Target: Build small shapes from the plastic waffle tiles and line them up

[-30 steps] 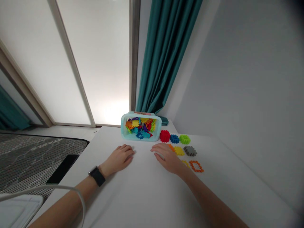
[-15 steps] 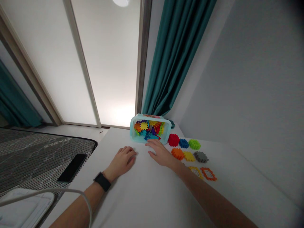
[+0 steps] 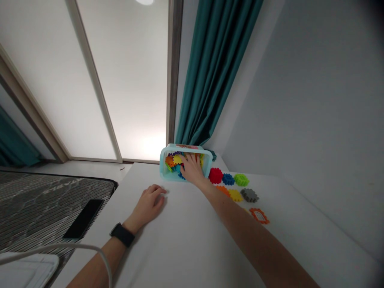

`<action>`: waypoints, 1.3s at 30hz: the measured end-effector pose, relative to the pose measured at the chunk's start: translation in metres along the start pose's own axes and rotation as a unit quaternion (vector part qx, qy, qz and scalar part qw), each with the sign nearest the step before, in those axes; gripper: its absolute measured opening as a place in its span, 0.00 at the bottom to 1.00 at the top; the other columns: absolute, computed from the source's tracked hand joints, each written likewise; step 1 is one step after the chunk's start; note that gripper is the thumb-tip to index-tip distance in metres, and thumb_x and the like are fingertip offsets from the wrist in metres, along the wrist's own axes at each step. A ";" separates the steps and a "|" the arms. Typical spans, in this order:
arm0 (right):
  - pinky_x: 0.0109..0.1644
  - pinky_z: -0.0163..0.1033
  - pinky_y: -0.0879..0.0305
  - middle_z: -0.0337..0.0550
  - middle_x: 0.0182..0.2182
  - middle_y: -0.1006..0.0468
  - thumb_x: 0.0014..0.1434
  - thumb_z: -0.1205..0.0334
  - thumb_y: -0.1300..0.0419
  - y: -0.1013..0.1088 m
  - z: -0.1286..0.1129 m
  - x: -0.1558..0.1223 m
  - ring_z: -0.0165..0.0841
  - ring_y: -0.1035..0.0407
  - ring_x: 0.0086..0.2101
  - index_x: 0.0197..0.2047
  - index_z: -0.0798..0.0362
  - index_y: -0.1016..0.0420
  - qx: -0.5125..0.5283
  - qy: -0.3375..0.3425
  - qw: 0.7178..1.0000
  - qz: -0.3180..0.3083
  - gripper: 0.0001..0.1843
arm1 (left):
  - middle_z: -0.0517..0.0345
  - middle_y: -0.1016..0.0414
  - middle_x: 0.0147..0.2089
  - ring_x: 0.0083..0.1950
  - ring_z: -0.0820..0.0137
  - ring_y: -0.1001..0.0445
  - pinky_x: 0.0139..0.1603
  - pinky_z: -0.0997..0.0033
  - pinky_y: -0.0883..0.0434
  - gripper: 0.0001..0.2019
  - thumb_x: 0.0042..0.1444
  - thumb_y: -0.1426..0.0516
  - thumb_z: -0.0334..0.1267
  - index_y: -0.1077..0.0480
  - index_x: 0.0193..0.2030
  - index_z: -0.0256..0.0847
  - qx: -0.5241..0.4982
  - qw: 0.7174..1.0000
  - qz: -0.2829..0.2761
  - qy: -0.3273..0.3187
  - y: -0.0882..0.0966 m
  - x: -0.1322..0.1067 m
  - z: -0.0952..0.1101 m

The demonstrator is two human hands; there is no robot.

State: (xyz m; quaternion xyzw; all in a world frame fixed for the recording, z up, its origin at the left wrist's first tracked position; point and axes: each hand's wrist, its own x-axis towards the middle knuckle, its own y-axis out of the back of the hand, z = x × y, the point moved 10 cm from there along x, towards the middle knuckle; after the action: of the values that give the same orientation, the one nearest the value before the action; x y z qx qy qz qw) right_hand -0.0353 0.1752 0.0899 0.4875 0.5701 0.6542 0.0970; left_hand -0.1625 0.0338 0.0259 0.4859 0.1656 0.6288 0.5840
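Observation:
My right hand reaches over the near rim into a light blue plastic bin, its fingers spread on the toy pieces inside. Beside its thumb lies a yellow notched piece, with an orange piece to the left of that. The fingertips are partly lost among the pieces, and no held piece shows. My left hand, with a black watch on the wrist, rests on the white table in front of the bin. Its fingers are loosely curved and apart, with nothing in them.
Right of the bin lie gear-edged pieces in rows: red, blue, green, yellow, grey and an orange frame. A black slab lies left of the table. A pale cable crosses the lower left.
My right hand has moved forward from the table in front of the bin to inside it, onto the pieces. My left hand stays on the table. The view has shifted slightly.

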 end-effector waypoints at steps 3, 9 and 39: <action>0.70 0.66 0.55 0.58 0.65 0.36 0.62 0.66 0.45 -0.004 0.000 -0.008 0.53 0.46 0.65 0.64 0.54 0.33 0.020 0.014 1.000 0.000 0.27 | 0.49 0.26 0.51 0.53 0.59 0.26 0.55 0.53 0.29 0.12 0.63 0.47 0.34 0.26 0.50 0.43 0.008 1.000 -0.004 0.000 0.000 0.000 0.001; 0.68 0.62 0.45 0.55 0.64 0.35 0.61 0.68 0.44 -0.006 -0.007 -0.026 0.50 0.46 0.65 0.61 0.50 0.31 0.050 0.046 0.998 0.003 0.24 | 0.49 0.26 0.51 0.53 0.59 0.26 0.55 0.53 0.28 0.13 0.63 0.47 0.34 0.27 0.51 0.43 0.021 1.000 0.000 -0.003 0.000 0.000 0.001; 0.66 0.56 0.37 0.57 0.62 0.31 0.57 0.74 0.52 -0.039 0.051 -0.113 0.43 0.36 0.62 0.68 0.54 0.44 0.312 -0.193 0.921 0.128 0.35 | 0.40 0.45 0.73 0.73 0.43 0.50 0.71 0.37 0.49 0.34 0.55 0.42 0.33 0.44 0.70 0.41 0.188 0.979 0.049 -0.059 -0.024 0.128 0.047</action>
State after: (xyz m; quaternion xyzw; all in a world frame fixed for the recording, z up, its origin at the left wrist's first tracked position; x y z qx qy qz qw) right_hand 0.0438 0.1438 -0.0087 0.6788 0.6481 0.3433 -0.0368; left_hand -0.0915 0.1377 0.0831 0.6308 0.2222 0.5843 0.4597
